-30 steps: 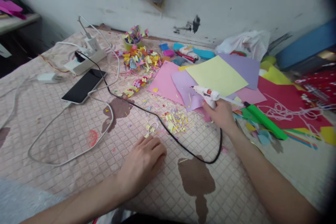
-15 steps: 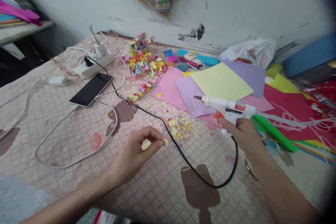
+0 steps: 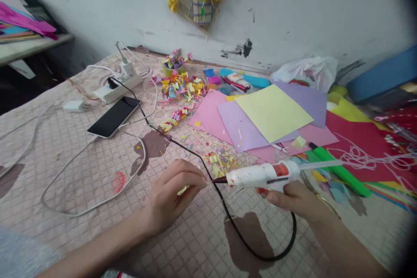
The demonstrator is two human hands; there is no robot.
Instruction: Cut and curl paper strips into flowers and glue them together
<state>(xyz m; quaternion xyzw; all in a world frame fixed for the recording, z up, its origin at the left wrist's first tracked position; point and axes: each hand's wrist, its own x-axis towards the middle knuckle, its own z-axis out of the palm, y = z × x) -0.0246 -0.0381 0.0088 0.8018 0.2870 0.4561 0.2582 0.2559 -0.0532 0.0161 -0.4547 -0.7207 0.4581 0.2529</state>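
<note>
My right hand (image 3: 295,200) is wrapped round the handle of a white hot glue gun (image 3: 260,174), a clear glue stick (image 3: 321,164) poking out of its back. The dark nozzle points left and meets, or nearly meets, the fingertips of my left hand (image 3: 177,193). Those fingers pinch a small pale yellow paper piece (image 3: 183,190), mostly hidden by the hand. From the gun's handle a black cord (image 3: 234,226) loops over the table and runs back to a white power strip (image 3: 119,89). Small paper scraps (image 3: 221,160) lie just beyond my left hand.
Coloured paper sheets (image 3: 273,113) overlap at the right centre, near a green cutter-like tool (image 3: 342,171). Paper cut-outs (image 3: 182,87) are heaped by a small pot (image 3: 172,67). A phone (image 3: 114,117) with a white cable lies left. Tangled white string (image 3: 358,152) rests on red paper.
The glue gun has come down and left, so its nozzle is now at my left fingertips. My left hand has turned slightly, still pinching the paper piece. The view has tilted up a little.
</note>
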